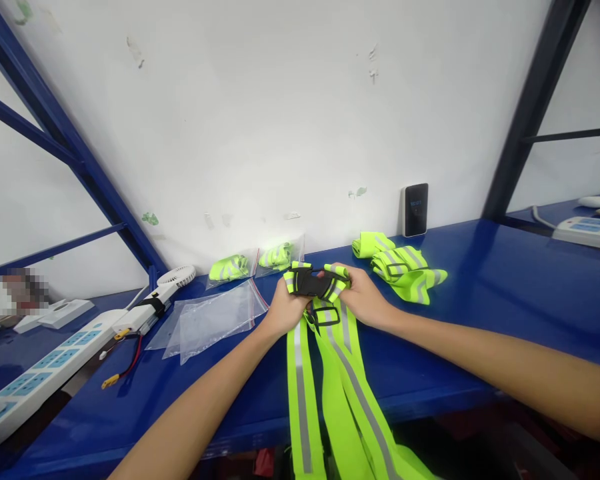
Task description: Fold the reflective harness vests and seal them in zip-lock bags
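Neon straps (pixel 337 400) in 2 hands (pixel 286 308), lower ends out of frame

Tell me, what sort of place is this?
Probably a workshop or packing area: a blue workbench, a long white power strip, and clear plastic bags near reflective straps.

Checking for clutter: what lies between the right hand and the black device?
In the head view, two yellow-green bundles lie between the right hand and black device.
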